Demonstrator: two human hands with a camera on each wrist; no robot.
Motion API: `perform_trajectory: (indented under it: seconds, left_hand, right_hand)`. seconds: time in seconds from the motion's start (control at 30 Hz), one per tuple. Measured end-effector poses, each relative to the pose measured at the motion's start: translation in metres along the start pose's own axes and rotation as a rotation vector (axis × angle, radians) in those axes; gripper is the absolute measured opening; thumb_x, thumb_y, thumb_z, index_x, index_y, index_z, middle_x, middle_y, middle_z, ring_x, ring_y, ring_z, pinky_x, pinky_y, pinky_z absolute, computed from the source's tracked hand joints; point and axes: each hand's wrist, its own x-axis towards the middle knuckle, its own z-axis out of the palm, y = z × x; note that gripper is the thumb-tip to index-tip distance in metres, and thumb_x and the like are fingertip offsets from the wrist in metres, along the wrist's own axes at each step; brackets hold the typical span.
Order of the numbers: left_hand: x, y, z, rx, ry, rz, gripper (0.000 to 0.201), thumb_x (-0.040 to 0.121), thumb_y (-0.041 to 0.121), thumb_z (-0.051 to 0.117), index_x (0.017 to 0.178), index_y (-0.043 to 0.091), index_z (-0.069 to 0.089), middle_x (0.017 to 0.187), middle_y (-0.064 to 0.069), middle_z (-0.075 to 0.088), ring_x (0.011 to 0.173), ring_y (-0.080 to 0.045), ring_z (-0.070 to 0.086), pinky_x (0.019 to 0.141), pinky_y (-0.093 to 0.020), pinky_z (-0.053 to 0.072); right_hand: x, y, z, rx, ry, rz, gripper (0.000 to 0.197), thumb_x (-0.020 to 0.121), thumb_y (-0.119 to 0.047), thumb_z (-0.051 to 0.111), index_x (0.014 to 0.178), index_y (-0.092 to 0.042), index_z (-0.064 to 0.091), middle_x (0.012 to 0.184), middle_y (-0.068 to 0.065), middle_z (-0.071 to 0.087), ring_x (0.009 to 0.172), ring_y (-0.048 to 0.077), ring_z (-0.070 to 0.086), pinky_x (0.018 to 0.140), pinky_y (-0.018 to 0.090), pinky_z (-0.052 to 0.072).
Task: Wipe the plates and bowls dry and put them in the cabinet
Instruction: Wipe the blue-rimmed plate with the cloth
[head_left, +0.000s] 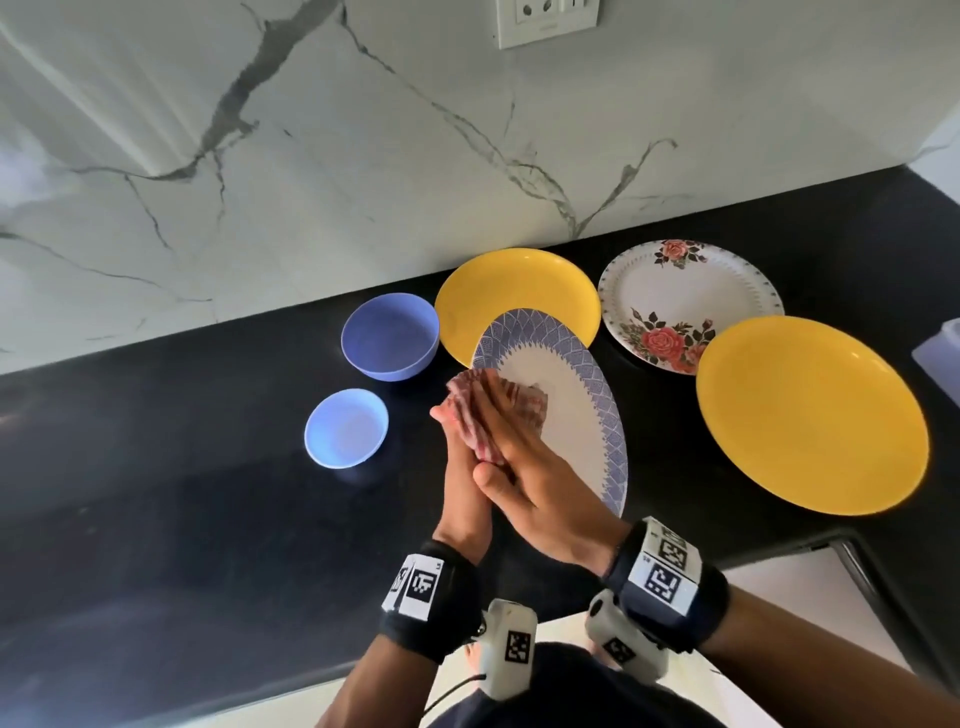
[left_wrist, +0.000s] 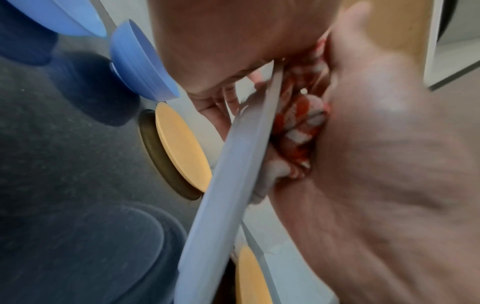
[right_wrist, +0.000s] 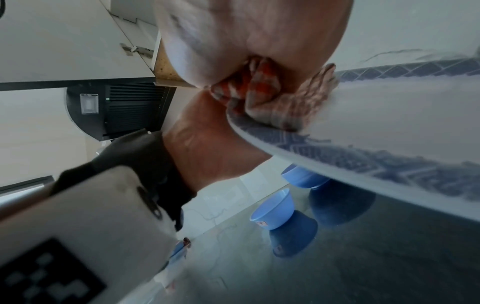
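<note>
A white plate with a blue patterned rim (head_left: 576, 395) is held tilted on edge above the black counter (head_left: 182, 493). My left hand (head_left: 460, 457) grips the plate's left rim, with its fingers (left_wrist: 215, 102) behind the plate (left_wrist: 228, 185). My right hand (head_left: 514, 431) presses a red checked cloth (head_left: 467, 400) flat against the plate's face with straight fingers. The bunched cloth (right_wrist: 259, 96) lies between my right palm (right_wrist: 246, 30) and the plate (right_wrist: 389, 144). The cloth (left_wrist: 301, 123) also shows in the left wrist view.
On the counter lie a yellow plate (head_left: 519, 280) at the back, a floral plate (head_left: 685, 291), a second yellow plate (head_left: 810, 415) at the right, a large blue bowl (head_left: 389, 343) and a small blue bowl (head_left: 345, 428). A pale container (head_left: 940, 353) sits at the right edge.
</note>
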Motion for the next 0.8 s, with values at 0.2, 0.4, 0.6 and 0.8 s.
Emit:
perform_trajectory:
  seconds: [0.2,0.4,0.6,0.8]
  left_hand:
    - [0.001,0.003,0.008,0.066,-0.058,0.041,0.028,0.112,0.045,0.018,0.126,0.046,0.042,0.129,0.034,0.055,0.112,0.029,0.053,0.096,-0.002,0.041]
    - [0.004,0.006,0.013,0.131,-0.071,0.117,0.044,0.107,0.06,0.034,0.128,0.038,0.066,0.13,0.008,0.07,0.129,-0.009,0.061,0.113,-0.039,0.049]
    - [0.005,0.012,0.02,0.14,-0.064,0.147,0.047,0.102,0.054,0.046,0.135,0.025,0.062,0.136,0.0,0.069,0.132,-0.018,0.061,0.113,-0.042,0.049]
    - [0.011,0.017,0.021,0.184,-0.076,0.129,0.046,0.106,0.053,0.041,0.142,0.029,0.058,0.139,0.009,0.067,0.135,-0.009,0.058,0.112,-0.034,0.045]
  right_hand:
    - [0.007,0.008,0.001,0.006,-0.006,-0.017,0.058,0.111,-0.03,0.025,0.162,-0.013,0.005,0.17,0.0,-0.011,0.157,0.02,-0.011,0.127,0.054,0.004]
    - [0.047,0.022,-0.018,0.048,0.229,0.051,0.055,0.112,-0.023,0.022,0.157,-0.039,-0.006,0.167,-0.016,-0.017,0.155,0.011,-0.015,0.128,0.043,-0.007]
    - [0.029,0.039,-0.008,-0.031,0.195,0.191,0.055,0.113,-0.026,0.022,0.156,-0.039,-0.01,0.167,-0.014,-0.014,0.154,0.002,-0.013,0.128,0.039,-0.002]
    - [0.029,0.042,0.005,-0.294,0.197,0.013,0.083,0.11,-0.013,0.035,0.15,-0.046,-0.03,0.162,-0.022,-0.031,0.154,0.007,-0.018,0.123,0.023,-0.014]
